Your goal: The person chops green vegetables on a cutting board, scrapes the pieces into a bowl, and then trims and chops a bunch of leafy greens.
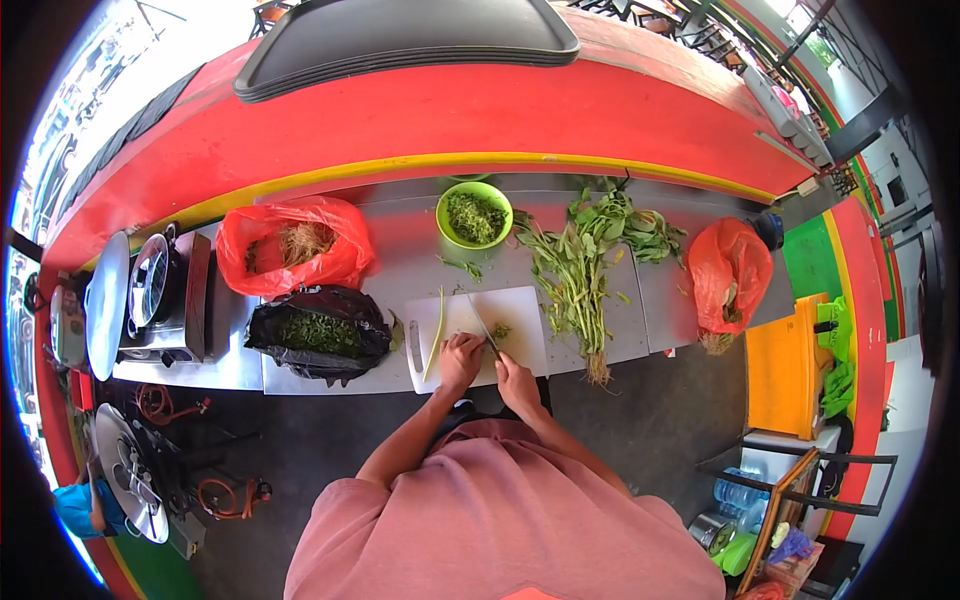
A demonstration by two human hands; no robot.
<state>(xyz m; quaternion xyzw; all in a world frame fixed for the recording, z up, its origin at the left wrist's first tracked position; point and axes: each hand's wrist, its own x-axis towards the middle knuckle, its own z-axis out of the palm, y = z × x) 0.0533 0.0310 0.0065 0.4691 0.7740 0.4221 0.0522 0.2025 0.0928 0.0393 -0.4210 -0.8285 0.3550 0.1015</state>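
A white cutting board (520,310) lies on the steel counter in front of me. My right hand (517,385) is closed around the handle of a knife (481,318), whose blade points away from me across the board. Just left of the blade, my left hand (461,360) rests on the board with curled fingers; what they hold is hidden. Small chopped greens (501,331) lie to the right of the blade. One long pale green stalk (437,330) lies along the board's left side. Behind the board stands a green bowl (447,226) of chopped greens (474,217).
A bunch of leafy greens with roots (583,285) lies right of the board, with a red plastic bag (729,270) beyond. Left are a black bag (318,335) of greens, a red bag (345,245) and a stove (185,325). Trays (410,40) sit on the red ledge.
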